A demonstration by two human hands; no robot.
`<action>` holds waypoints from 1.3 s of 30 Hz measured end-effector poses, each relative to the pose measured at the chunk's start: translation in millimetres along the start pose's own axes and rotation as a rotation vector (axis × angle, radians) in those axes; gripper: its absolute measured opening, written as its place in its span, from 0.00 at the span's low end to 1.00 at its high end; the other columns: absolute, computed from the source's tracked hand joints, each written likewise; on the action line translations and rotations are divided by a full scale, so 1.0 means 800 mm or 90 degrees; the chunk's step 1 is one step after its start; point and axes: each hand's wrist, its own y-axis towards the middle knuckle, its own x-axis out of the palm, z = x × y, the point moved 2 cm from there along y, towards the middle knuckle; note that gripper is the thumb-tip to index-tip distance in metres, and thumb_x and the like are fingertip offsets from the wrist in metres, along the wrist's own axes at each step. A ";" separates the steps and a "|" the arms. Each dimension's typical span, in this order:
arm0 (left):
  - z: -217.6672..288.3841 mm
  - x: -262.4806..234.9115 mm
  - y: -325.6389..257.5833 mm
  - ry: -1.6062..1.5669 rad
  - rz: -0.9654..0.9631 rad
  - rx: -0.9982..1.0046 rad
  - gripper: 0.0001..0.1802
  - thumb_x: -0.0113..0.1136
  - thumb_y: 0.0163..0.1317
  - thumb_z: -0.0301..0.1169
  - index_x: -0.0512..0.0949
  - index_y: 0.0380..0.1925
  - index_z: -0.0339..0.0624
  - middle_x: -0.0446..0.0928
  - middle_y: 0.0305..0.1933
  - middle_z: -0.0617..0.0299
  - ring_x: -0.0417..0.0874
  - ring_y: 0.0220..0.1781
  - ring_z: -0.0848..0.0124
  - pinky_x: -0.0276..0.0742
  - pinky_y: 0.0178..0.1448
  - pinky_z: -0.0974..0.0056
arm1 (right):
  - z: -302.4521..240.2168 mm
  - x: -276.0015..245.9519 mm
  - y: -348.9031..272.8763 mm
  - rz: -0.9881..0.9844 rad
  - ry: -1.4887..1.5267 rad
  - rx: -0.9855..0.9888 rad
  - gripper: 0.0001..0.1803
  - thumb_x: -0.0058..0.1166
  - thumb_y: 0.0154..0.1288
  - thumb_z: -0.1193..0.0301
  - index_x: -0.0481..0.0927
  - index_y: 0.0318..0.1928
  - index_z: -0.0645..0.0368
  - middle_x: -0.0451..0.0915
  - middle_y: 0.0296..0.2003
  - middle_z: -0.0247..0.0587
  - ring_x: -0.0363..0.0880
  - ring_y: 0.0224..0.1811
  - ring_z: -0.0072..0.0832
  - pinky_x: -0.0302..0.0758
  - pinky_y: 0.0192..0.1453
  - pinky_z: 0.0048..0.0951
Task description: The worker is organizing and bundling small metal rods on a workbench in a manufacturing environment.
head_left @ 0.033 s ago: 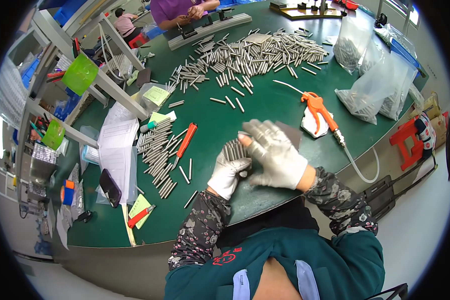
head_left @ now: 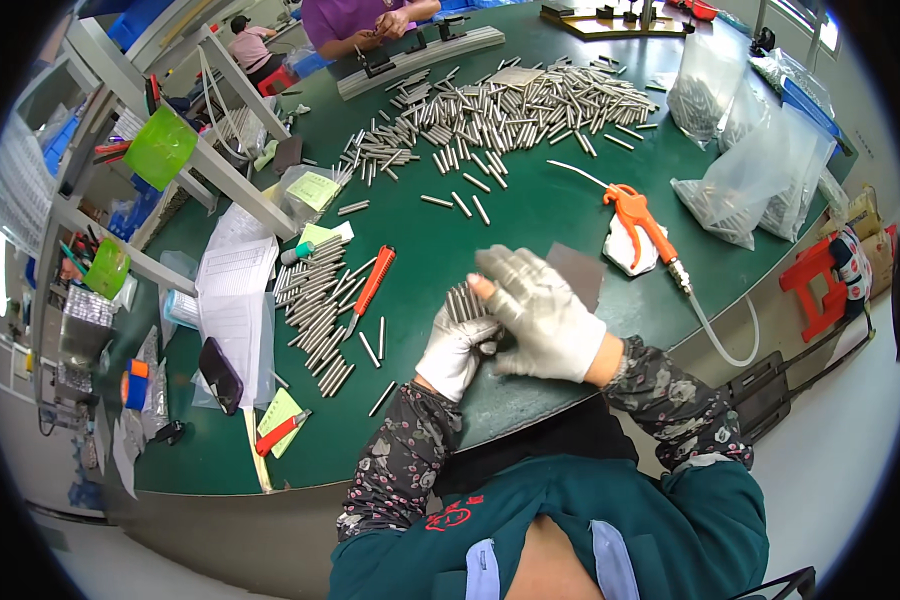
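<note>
Rods [head_left: 463,300] between left hand [head_left: 457,352] and right hand [head_left: 540,312]

left hand [head_left: 457,352]: grips metal rods [head_left: 463,301] | right hand [head_left: 542,312]: over them | green table [head_left: 530,215]

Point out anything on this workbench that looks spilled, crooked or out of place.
Nothing looks damaged or spilled. The metal rods lie in a loose scattered heap, with a few strays apart from it. The left hand holds a tidy bundle of rods, the right hand over it.
</note>
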 end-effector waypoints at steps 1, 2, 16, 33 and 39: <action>-0.003 0.002 -0.002 -0.139 -0.017 -0.019 0.21 0.61 0.47 0.20 0.69 0.42 0.42 0.75 0.31 0.65 0.76 0.27 0.75 0.73 0.28 0.75 | -0.003 0.008 0.003 0.000 0.004 -0.022 0.45 0.65 0.34 0.61 0.61 0.57 0.62 0.63 0.55 0.54 0.60 0.60 0.47 0.57 0.63 0.45; -0.004 0.003 -0.003 -0.141 -0.016 -0.020 0.21 0.61 0.47 0.20 0.69 0.42 0.42 0.75 0.31 0.65 0.76 0.27 0.75 0.73 0.28 0.75 | -0.001 0.020 0.005 -0.002 0.005 -0.022 0.45 0.65 0.34 0.61 0.61 0.57 0.62 0.63 0.55 0.54 0.60 0.60 0.47 0.57 0.63 0.45; -0.016 -0.007 -0.009 -0.214 -0.075 -0.041 0.28 0.54 0.48 0.16 0.63 0.53 0.38 0.70 0.50 0.57 0.72 0.53 0.64 0.68 0.59 0.60 | -0.003 0.027 0.015 0.039 0.120 0.011 0.32 0.62 0.39 0.67 0.69 0.48 0.62 0.72 0.42 0.46 0.71 0.46 0.42 0.71 0.48 0.35; -0.030 -0.019 -0.006 -0.330 -0.087 -0.091 0.22 0.52 0.48 0.17 0.67 0.47 0.36 0.73 0.45 0.55 0.74 0.49 0.62 0.70 0.57 0.53 | 0.017 0.031 0.017 -0.087 0.208 -0.014 0.38 0.63 0.44 0.65 0.62 0.57 0.59 0.69 0.50 0.51 0.70 0.50 0.46 0.69 0.54 0.38; -0.037 -0.027 -0.005 -0.334 -0.115 -0.088 0.23 0.51 0.48 0.17 0.66 0.48 0.35 0.72 0.47 0.54 0.75 0.48 0.61 0.71 0.55 0.50 | 0.016 0.028 0.017 -0.098 0.238 0.016 0.38 0.63 0.43 0.64 0.63 0.56 0.59 0.70 0.50 0.50 0.70 0.51 0.46 0.69 0.52 0.37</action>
